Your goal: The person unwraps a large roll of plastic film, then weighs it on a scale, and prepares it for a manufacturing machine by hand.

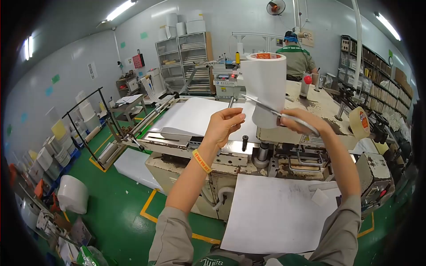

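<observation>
My right hand [304,120] is closed around a long grey metal tool that looks like scissors [265,106]. Its narrow pointed end reaches left across the front of a tall white paper roll [266,82], which stands on the machine top. My left hand [225,126] is raised left of the roll, thumb and fingertips drawn together in a pinch. Anything between those fingertips is too small to make out. Beneath and behind the left hand, a white sheet [191,116] lies across the machine bed.
A worn cream machine [319,104] spans the front, with a tape roll [358,123] on its right side. A large white sheet [275,217] lies near my body. Behind the machine, a person [298,60] faces away. Paper rolls [73,194] stand on the left floor; shelving [186,55] is at the back.
</observation>
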The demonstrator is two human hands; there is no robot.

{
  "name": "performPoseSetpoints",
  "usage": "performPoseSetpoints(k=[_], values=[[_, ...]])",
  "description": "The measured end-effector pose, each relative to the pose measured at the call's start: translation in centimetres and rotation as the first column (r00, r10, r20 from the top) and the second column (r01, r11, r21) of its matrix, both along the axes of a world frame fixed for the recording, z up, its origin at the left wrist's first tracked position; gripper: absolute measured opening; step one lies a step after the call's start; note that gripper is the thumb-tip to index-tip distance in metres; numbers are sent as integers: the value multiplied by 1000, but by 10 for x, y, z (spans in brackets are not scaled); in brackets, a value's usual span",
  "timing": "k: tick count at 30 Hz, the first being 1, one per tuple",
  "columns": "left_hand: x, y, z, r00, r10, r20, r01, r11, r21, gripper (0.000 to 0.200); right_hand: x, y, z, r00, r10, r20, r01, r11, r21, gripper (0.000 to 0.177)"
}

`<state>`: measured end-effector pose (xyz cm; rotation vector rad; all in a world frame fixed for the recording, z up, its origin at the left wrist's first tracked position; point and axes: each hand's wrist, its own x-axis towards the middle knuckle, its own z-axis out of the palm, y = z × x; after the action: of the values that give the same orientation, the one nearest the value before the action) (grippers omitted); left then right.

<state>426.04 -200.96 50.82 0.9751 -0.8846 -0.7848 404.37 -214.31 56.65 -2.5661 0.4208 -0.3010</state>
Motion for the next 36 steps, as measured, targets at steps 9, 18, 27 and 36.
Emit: performPoseSetpoints(k=[9, 18, 27, 36], values=[[42, 21, -60, 946, -61, 319, 21, 992, 127, 27, -59, 51, -39, 981, -191, -37, 181, 964, -194, 60], [102, 143, -152, 853, -462, -243, 487, 872, 50, 25, 4, 178, -143, 873, -486, 34, 481, 849, -217, 33], [207, 203, -136, 803, -439, -403, 422, 896, -134, 27, 261, 243, -144, 863, -399, 310, 221, 850, 479, 10], [339, 146, -105, 827, -424, -368, 321, 895, -310, 28, 415, 159, -117, 869, -233, 437, 72, 933, 354, 11]])
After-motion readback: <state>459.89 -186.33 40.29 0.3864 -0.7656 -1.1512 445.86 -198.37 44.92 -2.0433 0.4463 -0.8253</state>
